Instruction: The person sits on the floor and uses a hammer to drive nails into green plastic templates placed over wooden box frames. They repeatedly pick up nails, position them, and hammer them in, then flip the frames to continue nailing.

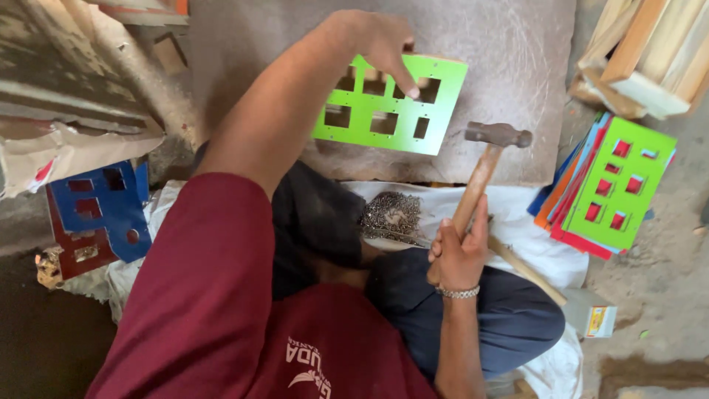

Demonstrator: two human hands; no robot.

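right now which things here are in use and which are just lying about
In use: green panel under the left hand; hammer in the right hand; nail pile.
Lying about: panel stack, blue panel, wood strips, small box.

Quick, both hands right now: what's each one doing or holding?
Left hand: open, fingertips pressing on the green cut-out panel; not gripping it.
Right hand: closed around the wooden handle of the hammer, head raised.

A single head-worn camera looks steeply down, close over the person's lap, toward the green plate (pixel 389 105) ahead.
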